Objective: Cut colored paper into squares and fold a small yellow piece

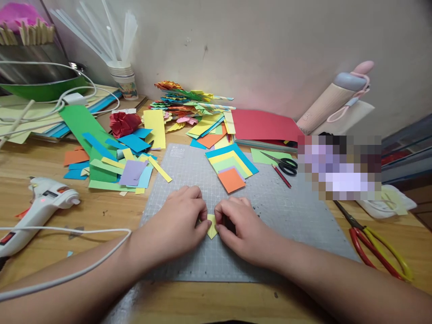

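A small folded piece of pale yellow paper (211,228) lies on the grey cutting mat (297,252), its lower end coming to a point. My left hand (182,218) pinches its left side between thumb and curled fingers. From the other side my right hand (241,227) grips its right edge the same way. The fingers cover much of the paper's sides. Just beyond the hands, an orange paper square (231,180) tops a fanned stack of coloured squares (248,159) in purple, green, yellow and blue.
Paper scraps (135,173) heap at the left, near a white glue gun (50,198) whose cable crosses my left forearm. Black scissors (285,165) and a red pencil (281,176) lie at the mat's back right. Red-and-yellow-handled scissors (378,247) rest beside my right forearm.
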The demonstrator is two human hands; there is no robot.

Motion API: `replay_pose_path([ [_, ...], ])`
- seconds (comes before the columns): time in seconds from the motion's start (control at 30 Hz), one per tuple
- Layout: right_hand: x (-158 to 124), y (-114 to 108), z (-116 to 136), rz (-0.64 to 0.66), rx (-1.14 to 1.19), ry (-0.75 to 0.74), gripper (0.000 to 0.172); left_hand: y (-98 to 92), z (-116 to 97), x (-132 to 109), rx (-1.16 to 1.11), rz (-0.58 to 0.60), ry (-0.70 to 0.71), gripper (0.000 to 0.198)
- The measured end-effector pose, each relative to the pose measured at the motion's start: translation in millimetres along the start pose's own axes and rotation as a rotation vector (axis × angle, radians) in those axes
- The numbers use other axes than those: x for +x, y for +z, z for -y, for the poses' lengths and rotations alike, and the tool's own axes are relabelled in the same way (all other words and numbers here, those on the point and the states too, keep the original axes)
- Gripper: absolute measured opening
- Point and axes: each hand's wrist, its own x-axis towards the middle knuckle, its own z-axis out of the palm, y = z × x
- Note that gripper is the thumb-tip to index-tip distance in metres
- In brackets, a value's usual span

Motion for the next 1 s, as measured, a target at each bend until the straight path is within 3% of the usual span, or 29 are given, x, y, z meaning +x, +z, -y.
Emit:
replay_pose_path([
  [0.53,-1.5,-0.5,0.3,0.0,-0.037,-0.025,0.012,-0.4,4.7,3.5,-0.01,0.007,0.023,0.015],
  [0.8,-8.1,-7.0,-1.4,-0.032,-0.194,-0.379,0.02,-1.5,5.8,4.0,-0.026,-0.001,0.028,0.004],
  [1.0,-13.4,-2.7,2.2,-0.032,-0.295,-0.412,0.025,-0.6,7.0,2.5,-0.042,-0.009,0.021,0.006],
])
